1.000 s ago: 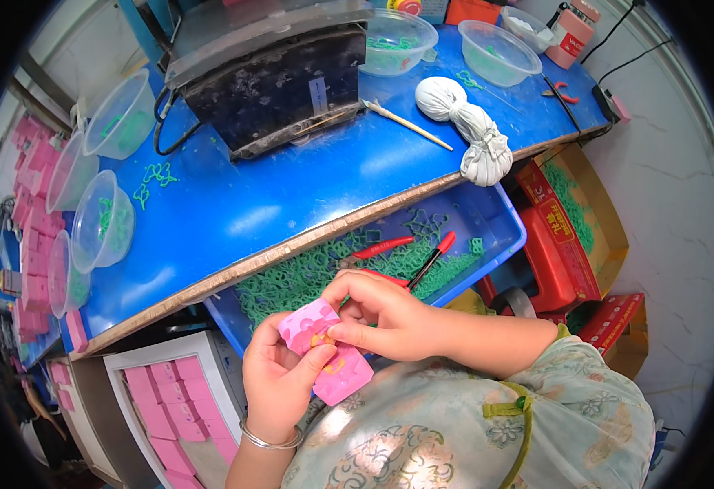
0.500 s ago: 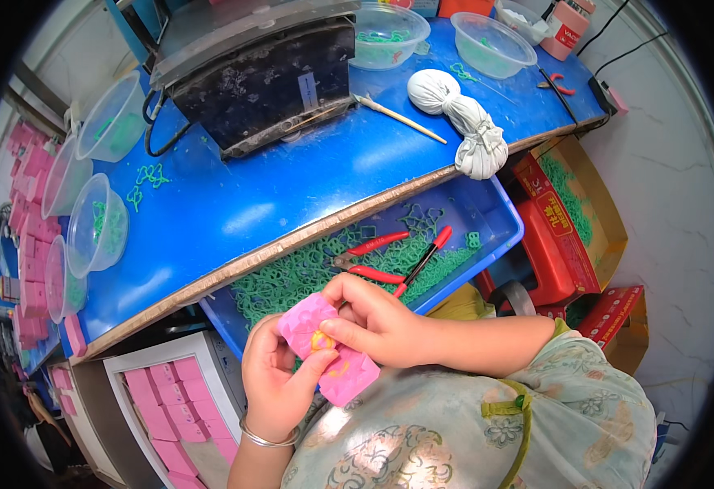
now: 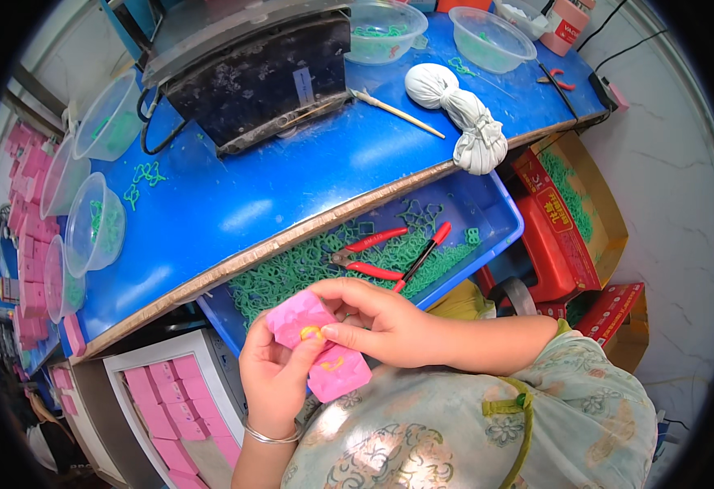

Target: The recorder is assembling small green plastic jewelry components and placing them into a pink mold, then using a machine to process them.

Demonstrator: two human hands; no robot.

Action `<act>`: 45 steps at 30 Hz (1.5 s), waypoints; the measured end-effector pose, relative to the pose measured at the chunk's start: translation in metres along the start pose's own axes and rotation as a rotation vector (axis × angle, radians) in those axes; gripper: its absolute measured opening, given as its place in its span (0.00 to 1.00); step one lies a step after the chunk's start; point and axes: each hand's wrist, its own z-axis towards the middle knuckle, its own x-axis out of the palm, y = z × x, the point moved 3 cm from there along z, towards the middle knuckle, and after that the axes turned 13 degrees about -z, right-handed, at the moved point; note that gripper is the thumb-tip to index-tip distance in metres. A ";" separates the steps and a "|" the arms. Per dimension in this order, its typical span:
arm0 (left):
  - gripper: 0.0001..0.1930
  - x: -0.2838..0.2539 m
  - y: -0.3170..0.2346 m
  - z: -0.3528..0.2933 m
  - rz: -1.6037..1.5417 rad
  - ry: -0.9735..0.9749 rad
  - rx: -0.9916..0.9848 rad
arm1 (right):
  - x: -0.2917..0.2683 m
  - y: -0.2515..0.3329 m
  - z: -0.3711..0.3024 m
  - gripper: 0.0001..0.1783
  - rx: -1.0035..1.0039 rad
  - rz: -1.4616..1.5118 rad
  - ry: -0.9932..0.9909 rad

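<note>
Both hands hold a pink rubbery mould in front of my body, spread so that an upper and a lower part show. My left hand grips it from the left, the thumb pressing at its middle. From the right, my right hand pinches it with thumb and bent fingers. A small yellow piece sits between the two thumb tips, and another yellow mark lies on the lower part. Whether the two parts are joined is hidden by my fingers.
Below the blue table, a blue tray holds green scraps, red-handled cutters and a black-and-red pen-like tool. A dark machine, a wooden stick and a tied white cloth bundle are on top. Pink blocks fill a case at left.
My hands have moved the mould slightly left and up, and it looks bent more. The yellow piece between my thumbs shows as a more distinct rounded shape.
</note>
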 end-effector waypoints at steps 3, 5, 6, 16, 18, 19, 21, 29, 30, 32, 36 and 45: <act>0.13 -0.003 -0.003 0.000 -0.074 0.055 0.041 | 0.001 0.002 -0.001 0.23 0.013 0.010 0.081; 0.12 -0.004 -0.004 -0.001 0.064 0.065 0.081 | 0.000 0.003 -0.003 0.23 -0.086 -0.095 0.036; 0.12 -0.004 -0.003 -0.001 0.065 0.065 0.081 | 0.001 0.004 -0.004 0.23 -0.087 -0.094 0.037; 0.23 -0.006 0.010 -0.002 -0.268 0.066 -0.041 | 0.000 -0.003 -0.002 0.23 -0.058 -0.045 0.011; 0.26 -0.003 0.004 -0.004 -0.339 0.065 -0.067 | -0.004 0.011 -0.004 0.23 -0.143 -0.128 0.000; 0.26 -0.002 0.003 0.000 -0.419 0.163 -0.076 | -0.005 0.019 -0.004 0.23 -0.204 -0.270 -0.031; 0.27 0.000 0.001 0.002 -0.498 0.261 -0.082 | -0.007 0.028 0.000 0.23 -0.268 -0.410 -0.061; 0.25 0.000 -0.002 -0.002 0.294 0.155 0.260 | -0.008 0.030 -0.003 0.23 -0.503 -0.664 -0.172; 0.22 0.001 -0.005 -0.003 0.541 0.162 0.399 | -0.007 0.030 -0.003 0.23 -0.504 -0.665 -0.171; 0.18 0.009 -0.011 -0.004 0.555 0.084 0.469 | -0.007 0.030 -0.005 0.22 -0.538 -0.733 -0.216; 0.19 0.009 -0.016 -0.006 0.744 0.121 0.542 | -0.007 0.031 -0.002 0.23 -0.544 -0.678 -0.239; 0.26 -0.007 -0.010 -0.004 0.405 0.192 0.362 | -0.008 0.034 0.001 0.18 -0.450 -0.441 -0.133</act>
